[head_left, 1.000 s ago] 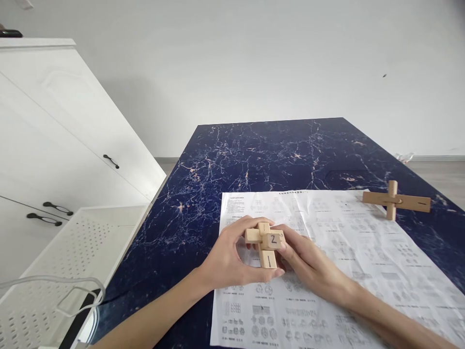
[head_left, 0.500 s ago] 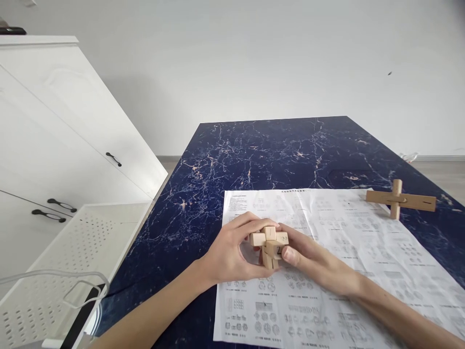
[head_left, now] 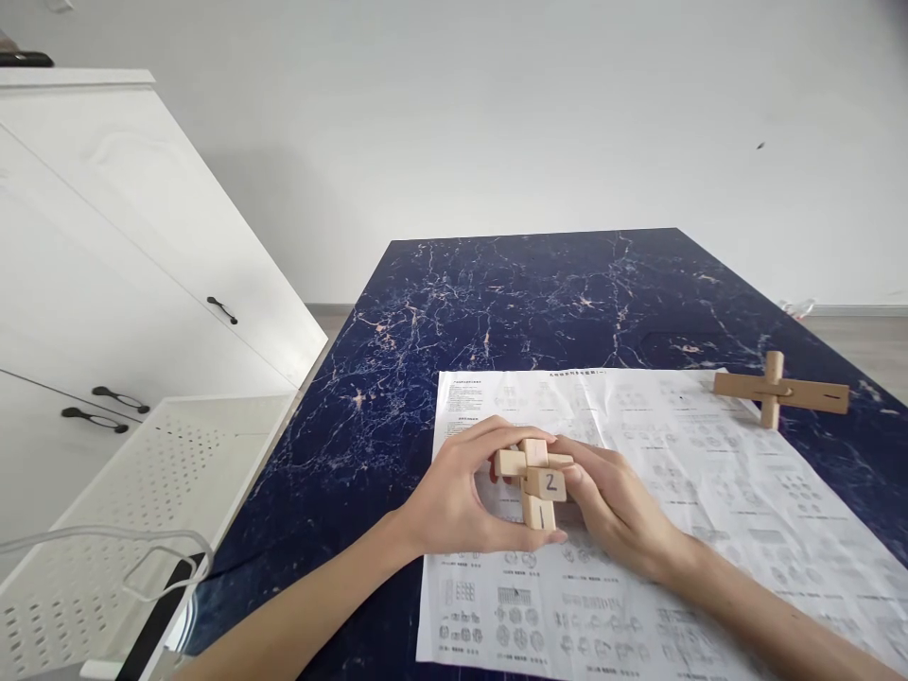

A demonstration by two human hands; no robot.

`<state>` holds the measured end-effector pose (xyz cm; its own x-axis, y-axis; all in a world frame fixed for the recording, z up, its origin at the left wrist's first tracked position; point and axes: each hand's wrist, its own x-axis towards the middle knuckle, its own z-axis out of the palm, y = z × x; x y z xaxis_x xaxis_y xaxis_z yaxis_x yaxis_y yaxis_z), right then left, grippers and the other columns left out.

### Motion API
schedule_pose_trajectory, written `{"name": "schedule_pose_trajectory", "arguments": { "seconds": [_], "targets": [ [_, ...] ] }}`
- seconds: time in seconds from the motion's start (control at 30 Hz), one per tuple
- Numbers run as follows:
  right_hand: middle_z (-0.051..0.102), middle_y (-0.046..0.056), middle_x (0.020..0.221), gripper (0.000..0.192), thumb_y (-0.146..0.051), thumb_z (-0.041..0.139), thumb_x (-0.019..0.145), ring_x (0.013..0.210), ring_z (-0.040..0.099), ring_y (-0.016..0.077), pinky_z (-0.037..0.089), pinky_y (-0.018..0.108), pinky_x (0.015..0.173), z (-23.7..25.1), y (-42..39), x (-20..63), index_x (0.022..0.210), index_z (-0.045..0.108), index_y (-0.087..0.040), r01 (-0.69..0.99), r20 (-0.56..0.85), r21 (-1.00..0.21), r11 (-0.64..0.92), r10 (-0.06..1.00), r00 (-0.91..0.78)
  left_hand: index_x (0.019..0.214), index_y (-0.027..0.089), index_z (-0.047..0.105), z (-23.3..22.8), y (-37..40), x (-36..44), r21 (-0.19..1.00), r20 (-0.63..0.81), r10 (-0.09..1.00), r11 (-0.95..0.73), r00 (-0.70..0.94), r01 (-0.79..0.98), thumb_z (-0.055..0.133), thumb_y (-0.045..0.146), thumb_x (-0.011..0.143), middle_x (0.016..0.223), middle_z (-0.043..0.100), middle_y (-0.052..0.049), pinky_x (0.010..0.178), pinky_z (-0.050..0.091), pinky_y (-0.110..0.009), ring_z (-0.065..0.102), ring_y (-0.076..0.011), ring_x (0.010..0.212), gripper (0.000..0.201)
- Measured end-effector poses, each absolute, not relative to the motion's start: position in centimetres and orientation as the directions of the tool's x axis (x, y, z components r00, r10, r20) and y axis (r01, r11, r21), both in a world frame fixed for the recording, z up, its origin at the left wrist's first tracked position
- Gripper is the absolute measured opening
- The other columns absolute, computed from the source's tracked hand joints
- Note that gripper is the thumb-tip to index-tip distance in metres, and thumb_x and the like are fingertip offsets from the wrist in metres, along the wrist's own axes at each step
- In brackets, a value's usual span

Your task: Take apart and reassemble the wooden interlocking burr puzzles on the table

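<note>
A pale wooden interlocking puzzle (head_left: 537, 484), made of crossed blocks, is held between both hands above a printed sheet. One block end bears a handwritten 2, and other ends carry a single stroke. My left hand (head_left: 461, 492) grips it from the left, fingers over the top and far side, thumb under the lower block. From the right, my right hand (head_left: 620, 497) pinches it with the thumb on the near side; its other fingers are partly hidden behind. Beneath lies the creased paper sheet (head_left: 489, 605) with rows of small diagrams and text.
A second wooden cross-shaped puzzle (head_left: 805, 393) rests at the sheet's upper right corner. The dark blue marbled table (head_left: 511, 303) stretches toward a white wall. On the left are a white cabinet (head_left: 142, 246), a perforated white shelf (head_left: 177, 445) and a pale cable (head_left: 106, 534).
The puzzle has turned slightly between my hands and shifted a little right, so the 2 and the stroke on the lower block face me more. My right thumb has moved up.
</note>
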<state>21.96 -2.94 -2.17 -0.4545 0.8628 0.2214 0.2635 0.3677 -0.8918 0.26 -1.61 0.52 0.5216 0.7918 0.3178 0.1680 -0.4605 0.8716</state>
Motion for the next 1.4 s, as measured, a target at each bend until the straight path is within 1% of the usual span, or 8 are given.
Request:
{"name": "schedule_pose_trajectory", "arguments": {
  "seconds": [0.17,0.3,0.43,0.63,0.77,0.9,1.1,1.4],
  "targets": [
    [0.065,0.001,0.081,0.035,-0.049,0.035,0.117,0.062,0.057,0.0158,0.047,0.029,0.058,-2.4,-3.0,22.1,0.107,0.056,-0.023,0.26,0.31,-0.852,0.454,0.839,-0.448,0.131,0.026,0.071,1.2,-1.8,0.6,0.949,0.175,0.844,-0.282,0.508,0.143,0.1,0.033,0.066,0.115,0.076,-0.004,0.094,0.057,-0.039,0.073,-0.0246,0.102,0.072],
    [0.054,-0.004,0.069,0.036,-0.049,0.036,0.116,0.054,0.046,0.0133,0.039,0.027,0.052,-2.2,-3.0,22.2,0.097,0.052,-0.024,0.253,0.327,-0.842,0.477,0.824,-0.464,0.128,0.025,0.073,1.3,-1.9,0.6,0.953,0.179,0.849,-0.275,0.498,0.125,0.101,0.033,0.063,0.114,0.076,-0.004,0.099,0.056,-0.04,0.073,-0.0255,0.105,0.071],
    [0.041,-0.006,0.064,0.043,-0.054,0.036,0.115,0.051,0.035,0.0123,0.029,0.027,0.049,-2.0,-3.3,22.2,0.086,0.045,-0.025,0.212,0.227,-0.906,0.366,0.844,-0.487,0.123,0.025,0.075,0.8,-1.8,0.6,0.934,0.262,0.834,-0.345,0.485,0.089,0.102,0.035,0.06,0.111,0.076,-0.004,0.098,0.058,-0.042,0.072,-0.0256,0.101,0.07],
    [0.037,-0.006,0.063,0.053,-0.065,0.034,0.112,0.052,0.028,0.0116,0.024,0.028,0.049,-1.4,-3.6,21.7,0.081,0.043,-0.024,0.121,0.026,-0.987,0.104,0.851,-0.525,0.122,0.026,0.074,0.8,-1.6,0.5,0.902,0.311,0.825,-0.412,0.472,0.126,0.102,0.036,0.062,0.116,0.074,-0.006,0.101,0.058,-0.046,0.072,-0.0261,0.102,0.067],
    [0.032,-0.007,0.061,0.058,-0.073,0.037,0.109,0.051,0.021,0.0098,0.021,0.027,0.048,-1.1,-3.6,21.6,0.078,0.042,-0.023,0.035,-0.096,-0.995,-0.093,0.807,-0.582,0.126,0.026,0.072,0.9,-1.6,0.3,0.856,0.35,0.809,-0.481,0.473,0.188,0.1,0.037,0.064,0.115,0.073,-0.006,0.094,0.061,-0.042,0.071,-0.0245,0.098,0.07],
    [0.027,-0.009,0.061,0.058,-0.074,0.042,0.107,0.05,0.015,0.0082,0.018,0.026,0.046,-1.2,-3.5,21.7,0.076,0.038,-0.024,-0.051,-0.162,-0.966,-0.252,0.751,-0.64,0.134,0.027,0.068,0.2,-1.4,0.0,0.747,0.495,0.727,-0.636,0.477,0.194,0.097,0.032,0.068,0.118,0.072,-0.006,0.087,0.062,-0.038,0.072,-0.0226,0.097,0.073],
    [0.028,-0.009,0.065,0.058,-0.076,0.046,0.104,0.05,0.017,0.0073,0.019,0.025,0.045,-1.1,-3.1,21.6,0.08,0.043,-0.023,-0.085,-0.152,-0.955,-0.285,0.713,-0.684,0.143,0.029,0.062,-0.7,-1.2,-0.7,0.634,0.571,0.638,-0.742,0.516,0.217,0.093,0.03,0.074,0.125,0.072,-0.008,0.093,0.063,-0.041,0.073,-0.0247,0.102,0.076],
    [0.033,-0.008,0.062,0.056,-0.072,0.043,0.107,0.05,0.028,0.0101,0.028,0.028,0.051,-1.4,-2.8,21.9,0.08,0.046,-0.023,-0.066,-0.162,-0.956,-0.286,0.702,-0.694,0.146,0.03,0.057,-0.4,-1.4,-0.6,0.716,0.469,0.692,-0.661,0.549,0.223,0.09,0.035,0.079,0.124,0.072,-0.007,0.093,0.06,-0.041,0.071,-0.0246,0.102,0.075]
  ]
}}
